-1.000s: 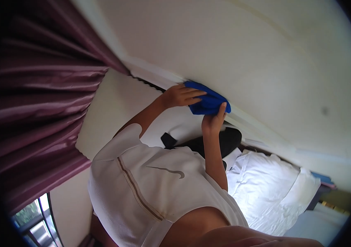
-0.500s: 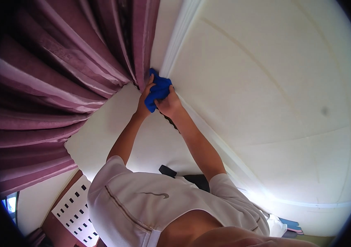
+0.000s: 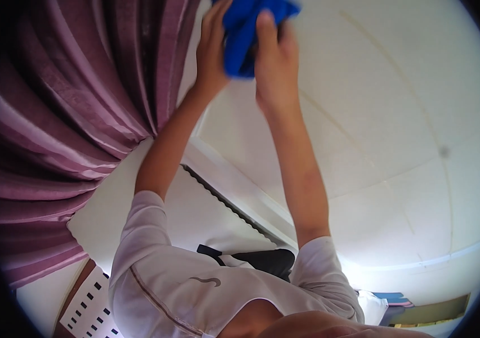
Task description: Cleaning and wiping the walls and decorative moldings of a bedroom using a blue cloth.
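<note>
A crumpled blue cloth (image 3: 240, 48) is held up at the top of the view between both my hands, with its upper part cut off by the edge. My left hand (image 3: 213, 56) grips its left side, fingers pointing up. From the right, my right hand (image 3: 278, 67) clasps it with the thumb pressed on the near side; its other fingers are partly hidden and blurred. Both arms stretch upward, and the cloth is in front of a broad off-white surface (image 3: 375, 112). I cannot tell whether it touches that surface.
Pleated mauve curtains (image 3: 54, 118) fill the left side. A white trim strip (image 3: 234, 180) runs diagonally beside a dark scalloped edge (image 3: 226, 203). Below are a black object (image 3: 268, 262) and a white slotted panel (image 3: 85, 307). A white bundle (image 3: 370, 307) lies at the lower right.
Both hands have lifted the blue cloth up and to the right, away from the corner by the curtain and the white strip. My arms are now straighter.
</note>
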